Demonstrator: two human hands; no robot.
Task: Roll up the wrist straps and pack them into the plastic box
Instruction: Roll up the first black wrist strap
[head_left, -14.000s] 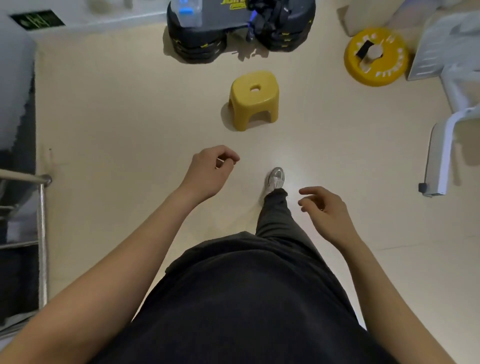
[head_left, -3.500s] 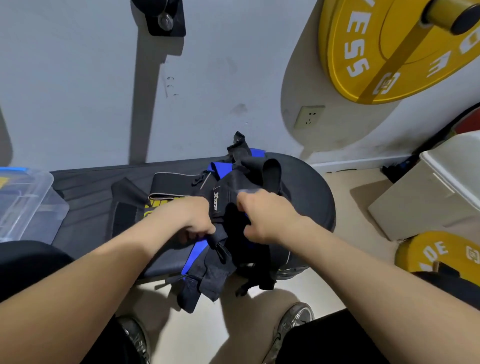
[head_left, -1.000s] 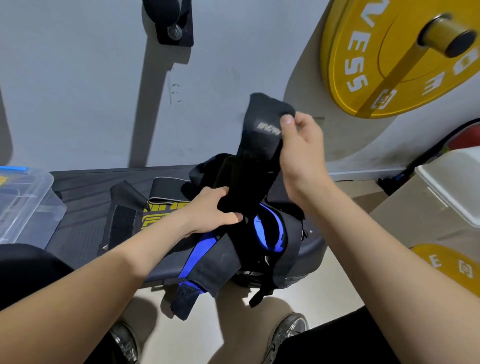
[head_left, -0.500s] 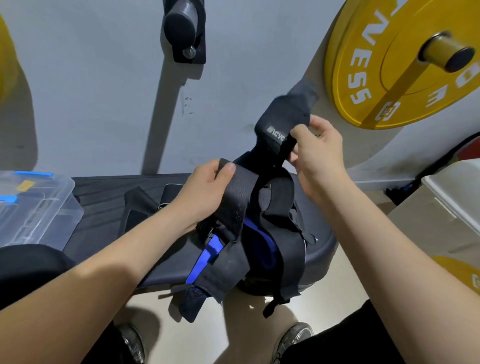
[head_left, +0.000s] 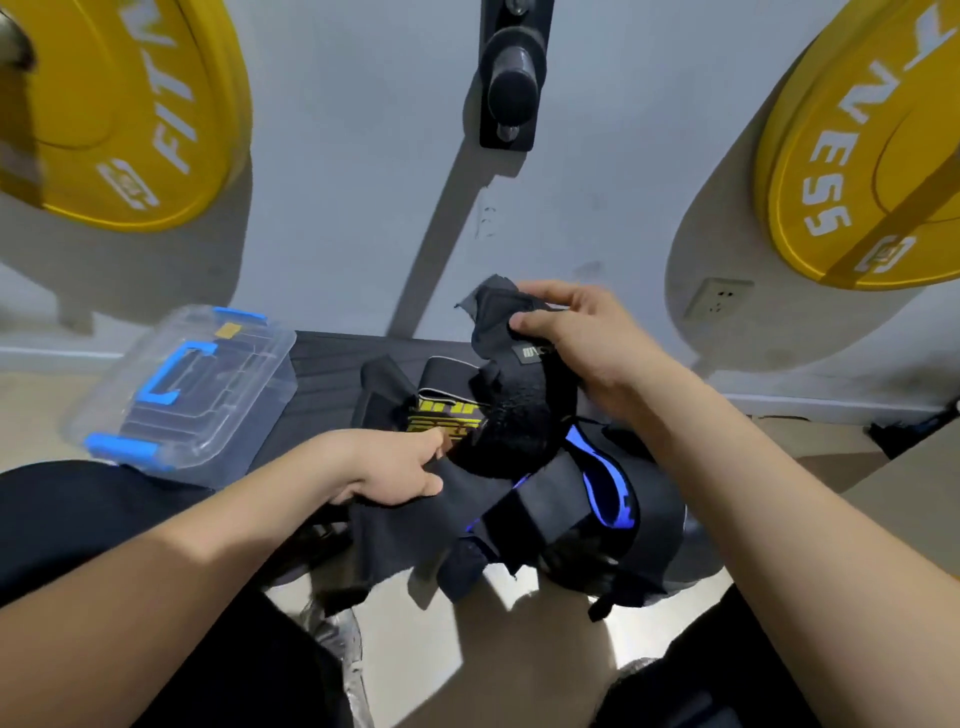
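Since half a second earlier, the right hand (head_left: 587, 343) had brought the top end of the wrist strap (head_left: 514, 415) lower, pinching it between thumb and fingers above the bench (head_left: 327, 374). The left hand (head_left: 384, 467) pinched what seemed to be its lower length among the dark tangle. Soft, light and floppy, it would likely roll best started tightly from one end. The plastic box (head_left: 192, 395) sat to the left.

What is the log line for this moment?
right hand: grips black strap | left hand: holds strap pile on bench | plastic box: closed, left of pile
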